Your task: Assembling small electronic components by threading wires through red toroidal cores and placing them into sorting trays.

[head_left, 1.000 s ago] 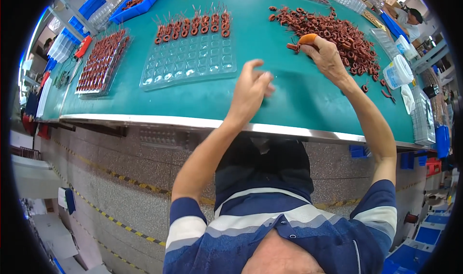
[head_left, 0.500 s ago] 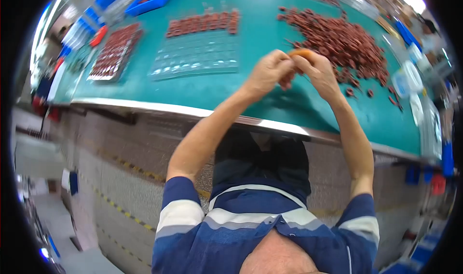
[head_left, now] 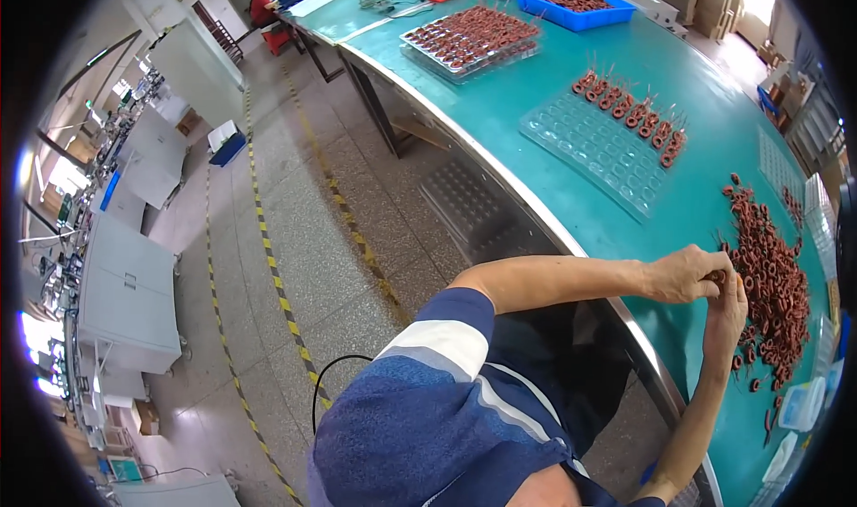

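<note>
My left hand (head_left: 686, 273) and my right hand (head_left: 727, 318) meet at the near edge of a pile of red-brown wire-wound ring coils (head_left: 773, 284). Fingers of the left hand are closed around a small red-brown ring coil (head_left: 717, 277), mostly covered by them. Pressed against it, the right hand is closed too; what its fingertips pinch is hidden. An orange cover (head_left: 739, 280) shows at a right fingertip. To the left lies a clear blister tray (head_left: 580, 154), one far row of which holds several ring coils (head_left: 629, 110) with leads sticking up.
Farther along the green table (head_left: 482, 114) stand stacked trays full of coils (head_left: 473, 36) and a blue bin of coils (head_left: 576, 5). A lidded clear plastic tub (head_left: 802, 403) sits beyond the pile. The table's metal edge (head_left: 553, 224) runs beneath my left forearm.
The view has swung left, showing more floor and the table's far length. My hands stay together beside the pile; the coil that hung below the left fingers is now mostly hidden.
</note>
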